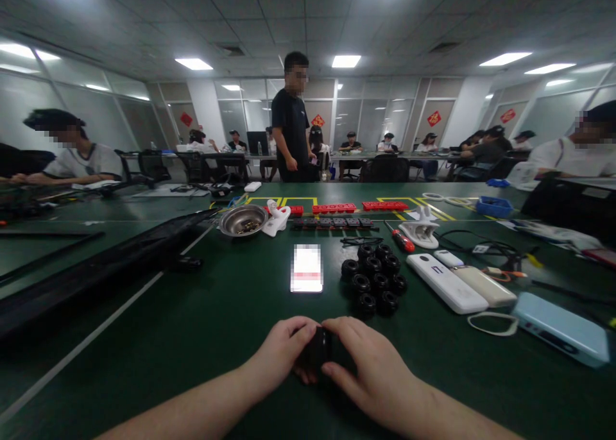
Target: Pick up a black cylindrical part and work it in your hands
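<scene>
Between my two hands, low over the near part of the green table, is a black round part (321, 345), partly covered by the fingers. My left hand (287, 349) curls around its left side, thumb on top. From the right, my right hand (366, 362) closes on it with thumb and fingers. Just beyond to the right stands a cluster of several black wheel-like parts (373, 276), which look similar to the held one. Straight ahead lies a phone with a lit screen (307, 268).
A metal bowl (243, 222) with small pieces stands by a white clamp stand (276, 219). Red trays (333, 208) line the far side. Power banks (447, 283) and a light-blue box (561, 330) lie right; a long black bag (115, 260) lies left. A person (291, 119) stands across the table.
</scene>
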`<control>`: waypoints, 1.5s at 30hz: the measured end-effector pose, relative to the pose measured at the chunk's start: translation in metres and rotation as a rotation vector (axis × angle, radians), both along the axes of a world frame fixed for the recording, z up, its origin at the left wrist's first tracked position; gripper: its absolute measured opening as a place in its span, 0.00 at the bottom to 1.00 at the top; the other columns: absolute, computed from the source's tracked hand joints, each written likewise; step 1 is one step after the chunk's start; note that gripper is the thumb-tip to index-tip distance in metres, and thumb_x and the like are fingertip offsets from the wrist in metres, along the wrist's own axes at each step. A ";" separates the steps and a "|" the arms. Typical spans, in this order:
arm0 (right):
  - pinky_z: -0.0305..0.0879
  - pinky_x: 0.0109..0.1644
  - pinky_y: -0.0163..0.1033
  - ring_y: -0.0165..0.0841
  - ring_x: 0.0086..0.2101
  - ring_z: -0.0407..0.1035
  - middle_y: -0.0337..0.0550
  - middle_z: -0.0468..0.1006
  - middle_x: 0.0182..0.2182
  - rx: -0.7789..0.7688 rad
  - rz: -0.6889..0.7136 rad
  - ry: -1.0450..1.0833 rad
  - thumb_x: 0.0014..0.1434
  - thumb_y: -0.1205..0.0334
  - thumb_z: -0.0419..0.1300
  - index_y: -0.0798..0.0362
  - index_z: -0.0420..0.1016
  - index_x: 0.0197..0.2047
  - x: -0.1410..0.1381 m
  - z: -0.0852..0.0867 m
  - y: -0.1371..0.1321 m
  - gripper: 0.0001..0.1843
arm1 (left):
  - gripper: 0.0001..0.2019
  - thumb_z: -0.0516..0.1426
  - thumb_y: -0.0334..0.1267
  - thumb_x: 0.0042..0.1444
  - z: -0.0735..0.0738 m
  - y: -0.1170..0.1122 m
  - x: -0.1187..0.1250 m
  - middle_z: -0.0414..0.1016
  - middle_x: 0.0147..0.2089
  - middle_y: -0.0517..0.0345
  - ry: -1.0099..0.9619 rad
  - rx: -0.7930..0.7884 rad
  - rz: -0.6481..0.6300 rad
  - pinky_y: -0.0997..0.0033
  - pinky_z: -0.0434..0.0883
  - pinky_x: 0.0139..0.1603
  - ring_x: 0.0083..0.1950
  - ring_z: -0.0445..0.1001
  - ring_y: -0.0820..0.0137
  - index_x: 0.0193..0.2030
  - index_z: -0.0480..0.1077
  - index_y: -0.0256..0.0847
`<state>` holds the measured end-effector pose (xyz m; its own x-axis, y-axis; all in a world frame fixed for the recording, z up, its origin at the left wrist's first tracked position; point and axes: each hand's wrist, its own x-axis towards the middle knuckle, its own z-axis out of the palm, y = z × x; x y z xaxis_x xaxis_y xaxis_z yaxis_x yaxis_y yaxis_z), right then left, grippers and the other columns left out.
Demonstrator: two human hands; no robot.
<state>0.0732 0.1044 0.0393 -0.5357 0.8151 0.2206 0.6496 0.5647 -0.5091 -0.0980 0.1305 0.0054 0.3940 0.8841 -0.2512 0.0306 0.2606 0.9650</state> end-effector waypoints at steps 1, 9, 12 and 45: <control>0.59 0.43 0.40 0.34 0.40 0.63 0.44 0.69 0.41 -0.001 -0.015 -0.005 0.50 0.61 0.56 0.52 0.61 0.47 0.000 0.000 0.000 0.20 | 0.23 0.52 0.55 0.44 -0.001 0.000 0.000 0.69 0.22 0.59 -0.001 0.004 0.005 0.78 0.64 0.16 0.17 0.69 0.75 0.36 0.64 0.34; 0.61 0.37 0.38 0.33 0.34 0.65 0.42 0.71 0.34 -0.052 -0.055 -0.035 0.54 0.59 0.53 0.52 0.66 0.40 0.000 -0.001 0.000 0.11 | 0.22 0.53 0.53 0.44 0.007 -0.003 0.003 0.69 0.21 0.60 0.014 -0.005 0.001 0.78 0.63 0.16 0.16 0.68 0.75 0.35 0.63 0.34; 0.60 0.42 0.38 0.33 0.38 0.64 0.42 0.70 0.39 -0.027 0.001 0.022 0.51 0.64 0.56 0.52 0.63 0.45 0.000 -0.001 0.000 0.16 | 0.23 0.53 0.54 0.43 0.007 -0.002 0.002 0.69 0.20 0.59 0.013 -0.026 -0.003 0.77 0.63 0.17 0.17 0.69 0.74 0.36 0.63 0.33; 0.57 0.44 0.39 0.35 0.41 0.63 0.44 0.69 0.42 -0.036 -0.033 -0.017 0.48 0.60 0.58 0.51 0.61 0.48 0.000 -0.003 0.002 0.23 | 0.23 0.53 0.53 0.43 0.004 -0.002 0.001 0.68 0.22 0.59 -0.004 0.028 0.001 0.76 0.64 0.17 0.17 0.68 0.75 0.37 0.63 0.34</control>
